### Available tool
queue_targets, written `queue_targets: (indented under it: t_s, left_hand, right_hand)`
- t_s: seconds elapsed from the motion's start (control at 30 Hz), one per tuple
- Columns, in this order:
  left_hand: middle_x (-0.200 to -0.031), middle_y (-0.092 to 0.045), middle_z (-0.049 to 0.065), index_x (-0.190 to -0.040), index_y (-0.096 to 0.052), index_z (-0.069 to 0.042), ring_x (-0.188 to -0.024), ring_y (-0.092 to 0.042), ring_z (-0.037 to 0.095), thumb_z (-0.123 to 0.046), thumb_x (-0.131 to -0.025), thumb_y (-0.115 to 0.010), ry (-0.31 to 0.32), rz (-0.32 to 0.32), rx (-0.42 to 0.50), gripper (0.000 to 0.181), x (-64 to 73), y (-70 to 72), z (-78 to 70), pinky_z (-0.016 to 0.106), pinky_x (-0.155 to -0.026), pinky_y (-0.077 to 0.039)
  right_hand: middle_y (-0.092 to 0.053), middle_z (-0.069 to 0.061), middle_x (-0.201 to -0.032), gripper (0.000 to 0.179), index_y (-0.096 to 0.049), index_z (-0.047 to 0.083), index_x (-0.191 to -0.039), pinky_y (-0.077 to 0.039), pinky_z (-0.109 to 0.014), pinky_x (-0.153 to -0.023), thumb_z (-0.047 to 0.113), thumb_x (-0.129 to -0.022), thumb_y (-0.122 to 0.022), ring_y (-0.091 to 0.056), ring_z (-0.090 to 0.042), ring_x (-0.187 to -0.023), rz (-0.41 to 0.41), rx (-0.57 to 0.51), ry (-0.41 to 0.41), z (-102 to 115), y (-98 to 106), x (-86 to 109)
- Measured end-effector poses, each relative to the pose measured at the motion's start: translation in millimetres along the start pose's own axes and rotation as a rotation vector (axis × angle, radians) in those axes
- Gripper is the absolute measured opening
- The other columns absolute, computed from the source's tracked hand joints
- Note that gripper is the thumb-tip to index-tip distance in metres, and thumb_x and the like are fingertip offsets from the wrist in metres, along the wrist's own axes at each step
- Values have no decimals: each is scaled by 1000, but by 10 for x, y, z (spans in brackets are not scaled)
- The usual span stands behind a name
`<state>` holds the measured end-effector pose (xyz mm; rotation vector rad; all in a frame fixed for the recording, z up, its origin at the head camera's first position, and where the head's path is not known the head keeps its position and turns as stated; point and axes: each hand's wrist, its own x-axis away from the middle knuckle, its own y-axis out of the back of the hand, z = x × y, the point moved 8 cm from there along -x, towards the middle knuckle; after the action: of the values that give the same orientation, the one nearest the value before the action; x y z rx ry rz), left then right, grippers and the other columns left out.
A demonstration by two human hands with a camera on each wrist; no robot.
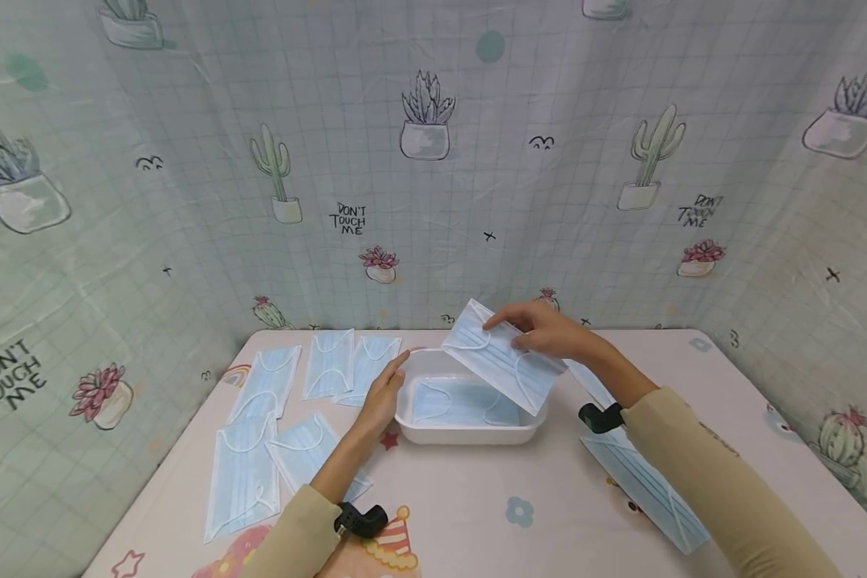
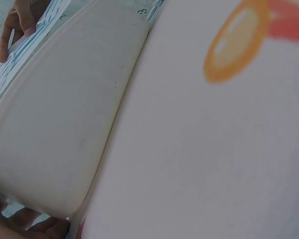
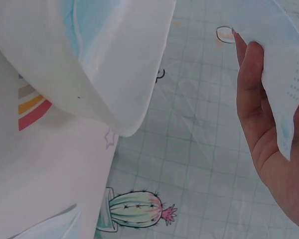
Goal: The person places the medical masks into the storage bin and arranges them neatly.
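Observation:
My right hand (image 1: 542, 327) pinches a pale blue pleated face mask (image 1: 502, 353) with white ear loops. The mask is held tilted above the right part of a white plastic tub (image 1: 470, 435). Inside the tub another blue mask (image 1: 466, 401) lies flat. With its fingers fairly straight, my left hand (image 1: 383, 397) touches the tub's left end. The left wrist view shows the tub's outer wall (image 2: 65, 114) and a few of those fingers against its end. In the right wrist view, the held mask (image 3: 286, 69) hangs between thumb and fingers, partly out of frame.
Several masks (image 1: 242, 474) lie on the left of the pink patterned table (image 1: 470, 522), some overlapping. More masks (image 1: 646, 486) lie on the right, partly under my right forearm. A cloth (image 1: 318, 144) printed with cacti hangs behind and beside the table.

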<state>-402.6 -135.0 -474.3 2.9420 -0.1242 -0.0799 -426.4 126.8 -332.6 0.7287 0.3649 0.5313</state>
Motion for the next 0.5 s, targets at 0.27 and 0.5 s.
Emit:
queue_targets:
  t_s: [0.27,0.5]
  left_hand:
    - [-170,-29,9,-161,-37,-26,-159,-20,36,-31,-113,-36,1,-3,8,49,-7,-14,0,62,-128,-14]
    - [-170,-29,10,-161,-37,-24,-160,-20,37,-27,-113,-34,-12,-9,8,48,10,-17,-30,61,-128,-15]
  right_hand:
    - [-61,-17,-146,47,-73,12,-127,-50,-46,-104,-9,-87,-60,-58,-31,-119,16,-23,-11,22,-75,-81]
    - [-62,-19,-144,47,-74,7,-124,-47,-56,-112,-15,-85,-60,-60,-36,-128,39,-52,37,73,-172,-153]
